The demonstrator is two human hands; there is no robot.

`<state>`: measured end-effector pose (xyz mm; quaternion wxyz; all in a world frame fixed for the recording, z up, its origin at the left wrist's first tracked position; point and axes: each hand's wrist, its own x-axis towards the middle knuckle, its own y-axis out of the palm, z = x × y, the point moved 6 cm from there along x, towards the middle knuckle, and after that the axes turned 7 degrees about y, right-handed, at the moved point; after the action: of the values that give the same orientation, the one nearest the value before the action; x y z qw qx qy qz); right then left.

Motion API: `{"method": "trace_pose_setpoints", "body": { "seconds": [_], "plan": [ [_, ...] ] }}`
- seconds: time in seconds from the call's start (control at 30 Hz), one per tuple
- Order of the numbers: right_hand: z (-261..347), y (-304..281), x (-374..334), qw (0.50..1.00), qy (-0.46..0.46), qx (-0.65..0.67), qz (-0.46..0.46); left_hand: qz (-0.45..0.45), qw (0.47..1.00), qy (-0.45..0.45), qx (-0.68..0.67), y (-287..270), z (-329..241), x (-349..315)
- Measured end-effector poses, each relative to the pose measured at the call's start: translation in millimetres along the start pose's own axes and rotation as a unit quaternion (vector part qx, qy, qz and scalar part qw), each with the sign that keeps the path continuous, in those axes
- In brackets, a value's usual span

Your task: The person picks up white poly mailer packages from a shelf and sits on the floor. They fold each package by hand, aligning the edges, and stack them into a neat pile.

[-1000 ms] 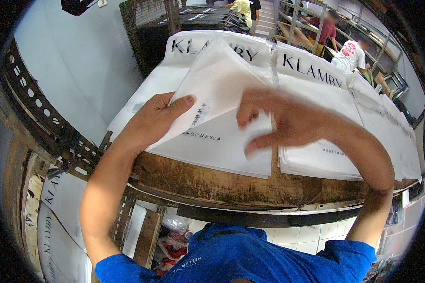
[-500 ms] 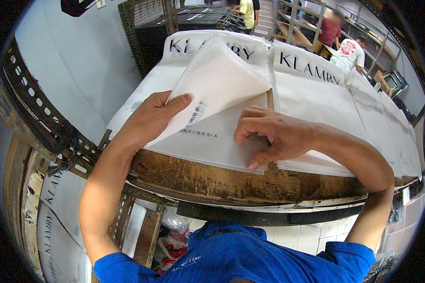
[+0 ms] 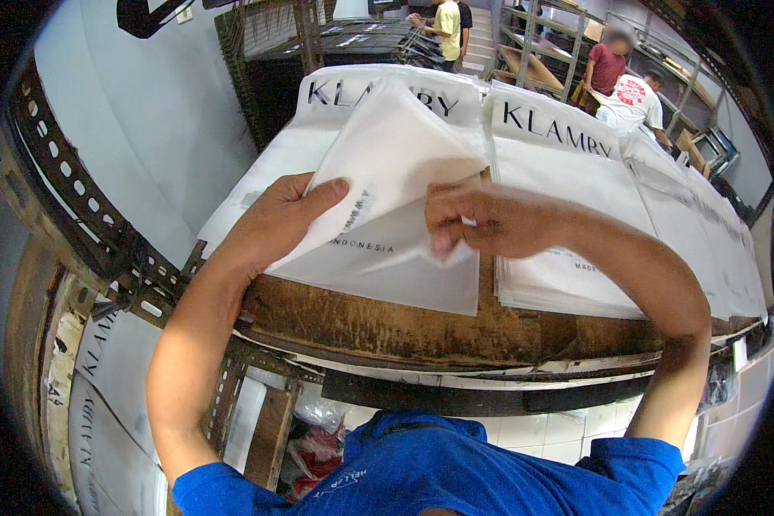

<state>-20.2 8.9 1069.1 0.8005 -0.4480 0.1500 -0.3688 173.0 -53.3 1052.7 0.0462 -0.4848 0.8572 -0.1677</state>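
My left hand, thumb over fingers, pinches a folded-back white sheet atop the left pile, its length slanting away rightward. My right hand curls beside it, blurred; I can't tell its hold. Large black capitals cross the pile's far end, smaller print nearer me.

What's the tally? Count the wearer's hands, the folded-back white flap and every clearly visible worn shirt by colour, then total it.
Wearer's hands: 2, left hand and right hand
Folded-back white flap: 1
Blue shirt: 1
Yellow shirt: 1
Dark shirt: 1
Dark red shirt: 1
White shirt: 1
Total: 8
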Motion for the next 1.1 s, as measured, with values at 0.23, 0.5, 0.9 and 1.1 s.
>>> {"method": "trace_pose_setpoints", "body": {
  "seconds": [0.23,0.5,0.9,1.1],
  "plan": [
    [-0.2,-49.8,49.9,0.986,0.067,-0.068,-0.138,0.058,0.995,0.034,0.071,0.0,-7.3,-4.1],
    [24.7,-64.5,22.5,0.961,-0.008,-0.067,-0.268,-0.004,0.996,0.001,0.086,-8.1,-2.2,-1.3],
    [7.5,16.2,-16.0,0.997,-0.055,-0.042,-0.014,-0.028,0.999,-0.021,0.015,-3.6,-2.0,-2.4],
    [11.1,18.6,-14.2,0.992,-0.088,-0.088,-0.031,-0.019,0.999,-0.03,0.029,-4.7,1.0,-1.8]
  ]
}}
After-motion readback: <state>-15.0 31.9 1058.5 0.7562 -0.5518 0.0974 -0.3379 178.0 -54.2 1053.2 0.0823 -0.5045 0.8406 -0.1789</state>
